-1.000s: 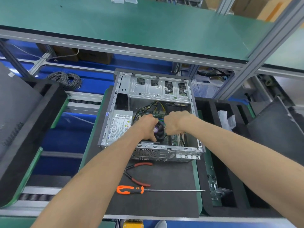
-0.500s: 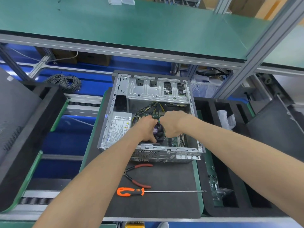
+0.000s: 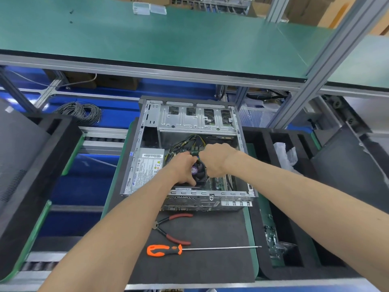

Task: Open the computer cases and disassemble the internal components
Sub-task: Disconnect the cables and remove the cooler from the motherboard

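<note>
The open computer case [image 3: 189, 131] is lying on its side at the centre of the frame, on a dark foam mat [image 3: 206, 266] on the desk. Its bare metal frame is showing punched slots and vents. Inside, at the left, the grey power supply [image 3: 147, 167] is carrying a white label with a barcode and small print too fine to read. A round sticker is sitting on the hub of the black cooler fan [image 3: 199, 170], its writing blurred.

Both forearms are reaching in from the bottom of the frame. The left hand [image 3: 182, 168] is curling over the fan's left edge, thumb pointing down; the right hand [image 3: 214, 160] is curling at the fan's upper right. Each grip is narrow, but whether either is actually clasping the fan or a cable cannot be told.

Below the case, red-handled pliers [image 3: 172, 228] and an orange-handled screwdriver [image 3: 164, 250] with a long thin steel shaft are lying on the mat.
</note>
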A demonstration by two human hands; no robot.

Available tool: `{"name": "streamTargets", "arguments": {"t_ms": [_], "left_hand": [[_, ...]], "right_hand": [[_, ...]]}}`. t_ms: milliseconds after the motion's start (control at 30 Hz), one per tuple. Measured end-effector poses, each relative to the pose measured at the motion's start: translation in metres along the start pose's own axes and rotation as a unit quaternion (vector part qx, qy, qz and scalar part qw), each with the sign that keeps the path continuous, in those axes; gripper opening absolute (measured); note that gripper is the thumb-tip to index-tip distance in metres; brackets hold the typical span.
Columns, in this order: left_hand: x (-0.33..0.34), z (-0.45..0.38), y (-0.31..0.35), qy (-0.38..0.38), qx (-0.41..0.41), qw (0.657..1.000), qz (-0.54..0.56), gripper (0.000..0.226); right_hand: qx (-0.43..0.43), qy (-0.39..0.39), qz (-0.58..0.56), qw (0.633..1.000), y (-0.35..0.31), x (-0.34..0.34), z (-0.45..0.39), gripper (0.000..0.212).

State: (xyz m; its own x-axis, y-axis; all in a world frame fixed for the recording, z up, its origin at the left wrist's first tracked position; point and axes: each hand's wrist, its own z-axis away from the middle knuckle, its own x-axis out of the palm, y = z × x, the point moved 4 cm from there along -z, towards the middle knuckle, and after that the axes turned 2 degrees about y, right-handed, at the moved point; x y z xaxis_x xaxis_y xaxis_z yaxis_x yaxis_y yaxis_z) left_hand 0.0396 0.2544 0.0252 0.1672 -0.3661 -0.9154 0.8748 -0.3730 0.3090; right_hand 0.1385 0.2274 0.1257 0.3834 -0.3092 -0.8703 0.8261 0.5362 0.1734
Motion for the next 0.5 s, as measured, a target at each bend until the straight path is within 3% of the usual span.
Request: {"name": "streamTargets", "arguments": {"t_ms": [67, 200, 300, 367, 433, 500], "left_hand": [[0.002, -0.001, 0.000, -0.006, 0.005, 1.000, 0.001, 0.075], [0.002, -0.001, 0.000, 0.003, 0.002, 1.000, -0.001, 0.078], [-0.001, 0.000, 0.002, 0.002, 0.003, 1.000, -0.016, 0.063], [-0.003, 0.002, 0.002, 0.001, -0.004, 1.000, -0.027, 0.058], [-0.002, 0.003, 0.002, 0.000, -0.004, 1.000, -0.031, 0.064], [-0.002, 0.003, 0.002, 0.000, 0.000, 1.000, -0.031, 0.066]], "right_hand": [[-0.028, 0.051, 0.005, 0.998, -0.003, -0.006, 0.002, 0.022], [-0.066, 0.084, -0.014, 0.994, -0.009, -0.009, 0.004, 0.007], [0.006, 0.064, -0.073, 0.995, -0.001, -0.008, 0.003, 0.025], [0.079, 0.012, -0.136, 0.987, 0.008, -0.007, 0.002, 0.027], [0.079, -0.042, -0.155, 0.984, 0.009, -0.004, 0.000, 0.017], [0.055, -0.045, -0.122, 0.990, 0.007, -0.006, 0.001, 0.012]]}}
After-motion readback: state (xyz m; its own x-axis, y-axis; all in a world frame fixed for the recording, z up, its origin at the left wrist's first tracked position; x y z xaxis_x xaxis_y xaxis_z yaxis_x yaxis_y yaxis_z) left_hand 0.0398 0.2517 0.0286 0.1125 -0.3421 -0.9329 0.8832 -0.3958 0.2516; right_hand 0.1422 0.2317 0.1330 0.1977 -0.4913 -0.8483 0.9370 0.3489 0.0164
